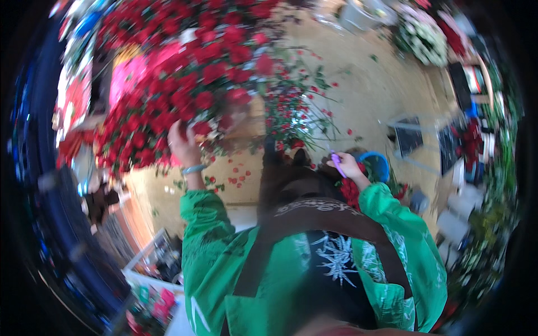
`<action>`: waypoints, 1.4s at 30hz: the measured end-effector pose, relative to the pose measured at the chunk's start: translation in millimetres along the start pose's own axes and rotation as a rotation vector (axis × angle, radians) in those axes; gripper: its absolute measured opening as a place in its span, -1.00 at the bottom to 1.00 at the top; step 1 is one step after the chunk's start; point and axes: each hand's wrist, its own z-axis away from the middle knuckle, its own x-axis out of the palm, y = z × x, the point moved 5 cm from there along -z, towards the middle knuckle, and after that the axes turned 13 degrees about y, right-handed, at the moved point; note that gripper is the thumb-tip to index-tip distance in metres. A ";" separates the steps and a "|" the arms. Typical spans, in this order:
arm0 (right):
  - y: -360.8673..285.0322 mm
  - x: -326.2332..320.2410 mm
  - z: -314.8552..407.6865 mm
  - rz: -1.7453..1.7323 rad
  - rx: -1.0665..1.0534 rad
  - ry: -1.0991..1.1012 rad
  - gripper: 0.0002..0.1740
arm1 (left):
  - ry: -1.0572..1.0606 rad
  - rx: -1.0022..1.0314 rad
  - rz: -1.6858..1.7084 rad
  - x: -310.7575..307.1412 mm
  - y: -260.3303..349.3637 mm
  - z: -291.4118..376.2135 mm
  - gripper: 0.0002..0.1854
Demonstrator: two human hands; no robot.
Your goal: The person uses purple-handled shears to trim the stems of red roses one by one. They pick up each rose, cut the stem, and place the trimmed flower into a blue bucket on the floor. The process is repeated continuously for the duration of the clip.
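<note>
My left hand (183, 143), with a pale bangle (194, 169) at the wrist, reaches in among a large mass of red roses (180, 96). Its fingers are partly hidden by the blooms, and whether they grip one is unclear. My right hand (349, 164) is closed around a purple-handled tool (338, 164), whose working end is blurred. Below and beside the right hand are more red blooms (350, 192) and a blue bucket (375, 166). Cut stems with small red flowers (294, 109) lie on the floor ahead.
Loose red petals (238, 173) are scattered on the floor. A white flower bouquet (422, 38) and a pale bucket (362, 17) stand at the upper right. Grey containers (454, 222) are on the right. A white-edged crate (143, 256) sits at the lower left.
</note>
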 end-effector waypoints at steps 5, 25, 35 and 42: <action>109.3 -1.0 29.2 0.271 0.333 -0.149 -0.33 | -0.272 0.204 -0.187 45.7 15.9 10.1 -0.50; 318.7 -109.8 157.2 -0.089 0.921 1.236 -0.69 | -0.522 0.445 -0.426 102.7 65.0 79.4 -0.49; 441.0 -164.0 119.5 0.246 1.060 1.014 -0.65 | -0.628 0.669 -0.176 144.0 145.2 121.6 -0.60; 497.8 -121.2 70.8 0.365 0.951 0.485 -0.63 | -0.781 0.563 -0.061 168.6 203.3 177.5 -0.64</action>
